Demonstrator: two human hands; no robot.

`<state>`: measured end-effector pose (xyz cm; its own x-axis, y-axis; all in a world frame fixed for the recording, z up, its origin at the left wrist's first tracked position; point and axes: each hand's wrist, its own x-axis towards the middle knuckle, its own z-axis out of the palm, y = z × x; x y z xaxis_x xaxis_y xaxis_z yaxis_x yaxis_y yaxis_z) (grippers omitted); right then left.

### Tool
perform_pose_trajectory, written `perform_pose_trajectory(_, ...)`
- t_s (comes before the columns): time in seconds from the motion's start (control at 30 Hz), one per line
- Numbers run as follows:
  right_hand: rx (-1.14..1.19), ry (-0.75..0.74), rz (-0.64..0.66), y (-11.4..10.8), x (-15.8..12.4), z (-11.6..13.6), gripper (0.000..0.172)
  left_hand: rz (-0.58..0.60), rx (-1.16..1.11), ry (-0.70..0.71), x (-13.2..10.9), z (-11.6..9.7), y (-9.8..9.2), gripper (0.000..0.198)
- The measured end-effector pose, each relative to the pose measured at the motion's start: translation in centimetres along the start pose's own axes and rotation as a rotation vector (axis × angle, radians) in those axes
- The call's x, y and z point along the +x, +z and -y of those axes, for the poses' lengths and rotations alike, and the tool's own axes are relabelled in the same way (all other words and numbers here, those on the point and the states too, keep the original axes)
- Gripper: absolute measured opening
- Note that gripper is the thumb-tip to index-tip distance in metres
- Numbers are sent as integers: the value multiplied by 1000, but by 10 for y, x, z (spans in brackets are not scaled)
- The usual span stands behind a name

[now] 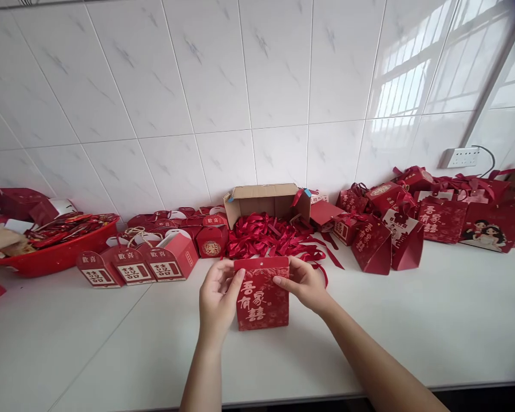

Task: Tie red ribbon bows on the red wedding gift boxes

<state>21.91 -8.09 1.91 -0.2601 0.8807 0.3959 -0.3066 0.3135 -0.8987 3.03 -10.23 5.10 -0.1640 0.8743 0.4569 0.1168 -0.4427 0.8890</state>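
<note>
A red paper gift box (264, 303) with pale Chinese characters stands upright on the white table in front of me. Its flat top edge has a small punched hole. My left hand (220, 297) grips its left side, thumb on the front and fingers behind. On the opposite side my right hand (306, 285) pinches it the same way, thumb across the upper front. The fingertips behind the box are hidden. Just beyond it, a heap of dark red ribbons (261, 234) spills out of an open cardboard box (261, 203).
Several red boxes with rope handles (133, 266) stand at left, beside a red basin (64, 246) of small packets. Another person's hand (0, 237) is over the basin. Finished-looking red gift boxes (371, 246) crowd the right. A wall socket (460, 158) sits above them.
</note>
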Motion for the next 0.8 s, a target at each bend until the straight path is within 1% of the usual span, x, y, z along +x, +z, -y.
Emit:
perform_pose_trajectory(0.07, -13, -13, 8, 2, -1, -2, 24, 3, 0, 20, -1, 0, 1, 37)
perform_pose_trajectory(0.1, -20, -24, 3, 2, -1, -3, 23, 31, 29, 28, -1, 0, 0, 36)
perform_pose_trajectory(0.2, -18, -50, -19, 4, -2, -4, 21, 127, 175, 59, 0, 6, -3, 22)
perform_pose_trajectory(0.3, -48, -88, -66, 6, -3, -1, 35, 114, 246, 103, 1, 13, -3, 19)
perform_pose_trajectory(0.33, -77, -102, -66, 7, -4, 0, 37, 110, 235, 113, 1, 15, -2, 18)
perform_pose_trajectory(0.37, -103, -108, -53, 7, -4, 1, 34, 116, 203, 114, 1, 16, 0, 17)
perform_pose_trajectory(0.43, -112, -80, -11, 9, -4, 2, 21, 150, 82, 73, 0, 17, 3, 17)
perform_pose_trajectory(0.5, -69, -22, -4, 11, -6, 2, 18, 175, -65, -16, -2, 16, 6, 19)
perform_pose_trajectory(0.6, -18, 28, -33, 14, -8, 2, 22, 193, -220, -149, -5, 15, 8, 26)
perform_pose_trajectory(0.7, -58, 26, 17, 6, -1, 4, 29, 189, -238, -216, -6, 15, 8, 32)
perform_pose_trajectory(0.73, -116, 13, -2, 1, 5, 4, 34, 178, -227, -224, -6, 16, 8, 32)
perform_pose_trajectory(0.77, -198, -2, -57, -7, 12, 3, 41, 167, -216, -227, -6, 16, 7, 32)
perform_pose_trajectory(0.8, -287, -20, -147, -16, 21, 2, 48, 164, -208, -229, -6, 16, 7, 31)
